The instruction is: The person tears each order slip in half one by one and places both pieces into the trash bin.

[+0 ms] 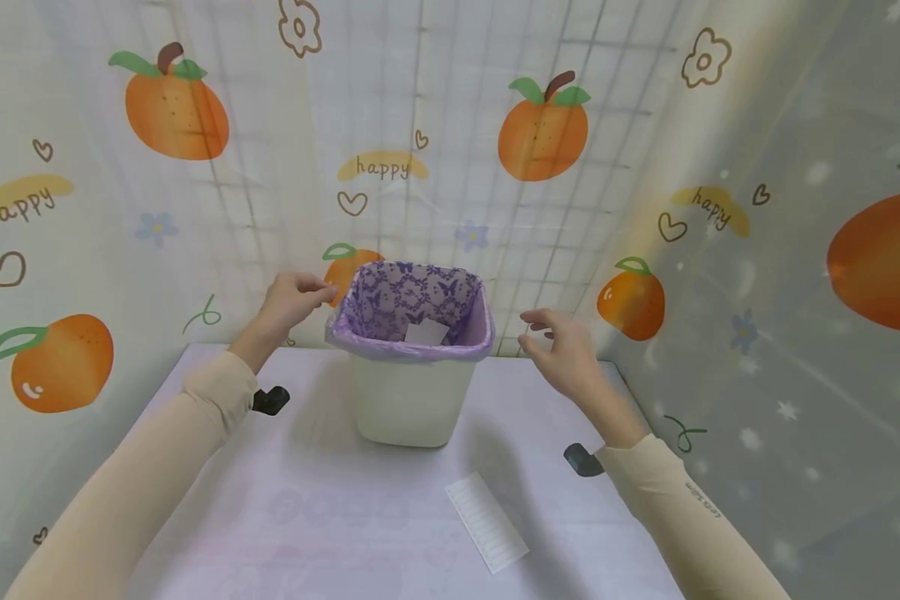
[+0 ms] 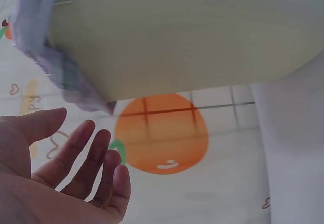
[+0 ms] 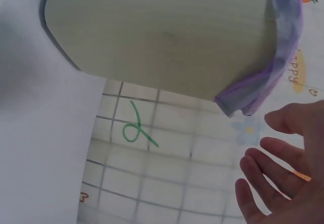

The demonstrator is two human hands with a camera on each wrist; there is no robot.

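A cream trash bin (image 1: pixel 412 400) stands upright on the table, lined with a purple patterned trash bag (image 1: pixel 412 352) folded over its rim. A piece of white paper (image 1: pixel 427 332) shows inside it. My left hand (image 1: pixel 291 302) is just left of the bin's rim, fingers loosely bent and holding nothing. To the right of the rim, a little apart from it, my right hand (image 1: pixel 566 350) hangs with relaxed fingers and nothing in them. Both wrist views show a gap between the fingers and the bag's folded edge.
A lined white slip of paper (image 1: pixel 487 522) lies on the pale table (image 1: pixel 330 517) in front of the bin. Black wrist devices (image 1: pixel 583 460) show beside the sleeves. A curtain (image 1: pixel 450 100) printed with oranges hangs behind, over a wire grid.
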